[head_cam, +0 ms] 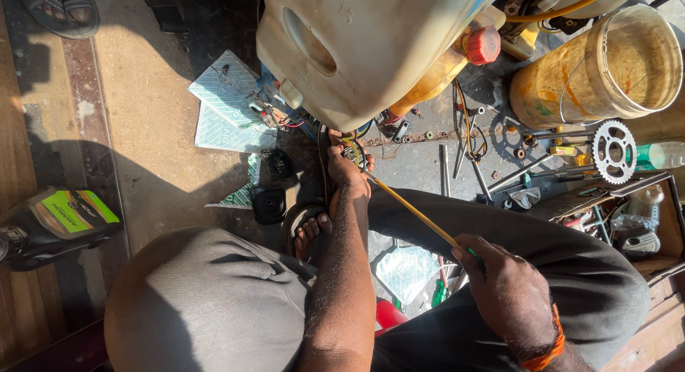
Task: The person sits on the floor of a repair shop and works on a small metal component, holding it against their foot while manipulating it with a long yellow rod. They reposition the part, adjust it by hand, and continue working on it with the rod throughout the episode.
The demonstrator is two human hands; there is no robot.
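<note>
My left hand (pixel 347 171) reaches under a large cream plastic tank (pixel 357 44) and pinches a small part with wires at its bottom edge. My right hand (pixel 499 283) grips the handle of a long thin screwdriver (pixel 414 209) whose yellow shaft runs up to the spot by my left fingers. The tank has a red cap (pixel 483 45) on its side. I sit with grey trousers, one sandalled foot (pixel 308 229) between my knees.
A stained yellow bucket (pixel 606 65) stands at the upper right, with a sprocket (pixel 614 151), wrenches and small metal parts below it. A dark oil bottle (pixel 53 222) lies at the left. Patterned sheets (pixel 228 101) lie on the floor. Another person's sandalled foot (pixel 61 8) shows at the top left.
</note>
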